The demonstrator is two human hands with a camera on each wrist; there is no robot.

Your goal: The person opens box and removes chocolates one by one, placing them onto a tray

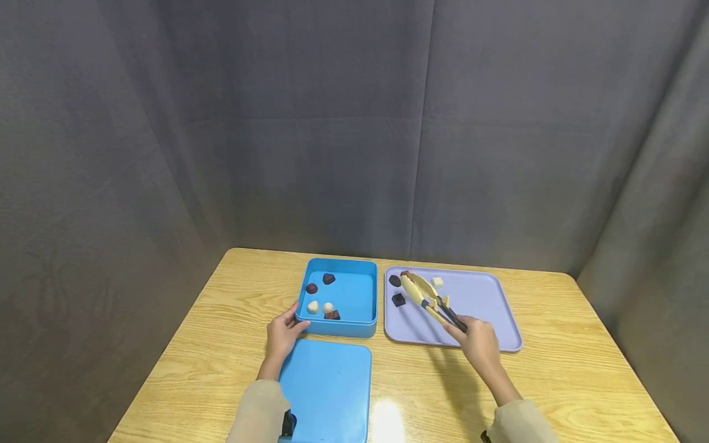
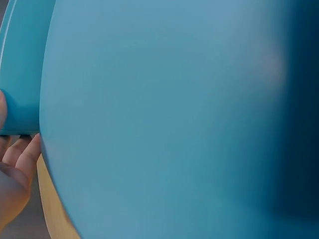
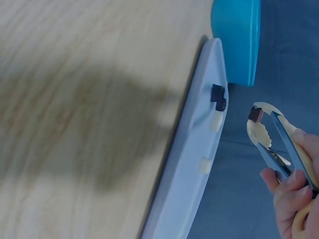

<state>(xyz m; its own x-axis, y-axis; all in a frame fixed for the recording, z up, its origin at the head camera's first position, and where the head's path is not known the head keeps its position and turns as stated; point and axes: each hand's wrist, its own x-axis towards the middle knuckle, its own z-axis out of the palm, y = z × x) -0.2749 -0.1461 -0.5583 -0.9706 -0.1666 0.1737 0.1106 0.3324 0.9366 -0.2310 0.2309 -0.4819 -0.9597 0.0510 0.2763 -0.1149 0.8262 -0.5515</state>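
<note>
My left hand (image 1: 282, 335) grips the front left corner of a blue box (image 1: 338, 329), thumb at the front and fingers along the side. Inside lie several chocolates, including a dark one (image 1: 328, 279), a white one (image 1: 312, 307) and a brown square one (image 1: 332, 315). With my right hand (image 1: 479, 341) I hold yellow and grey tongs (image 1: 412, 289), tips raised over the lilac tray (image 1: 471, 307). A brown chocolate (image 3: 255, 114) is pinched between the tips. On the tray sit a dark round chocolate (image 1: 394, 280), a dark square one (image 1: 398, 299) and white ones (image 3: 205, 165).
A flat blue lid (image 1: 327, 387) lies on the wooden table (image 1: 221, 344) in front of the box, under my left forearm. The tray stands close to the box's right side. Grey curtains (image 1: 332, 154) hang behind and beside the table.
</note>
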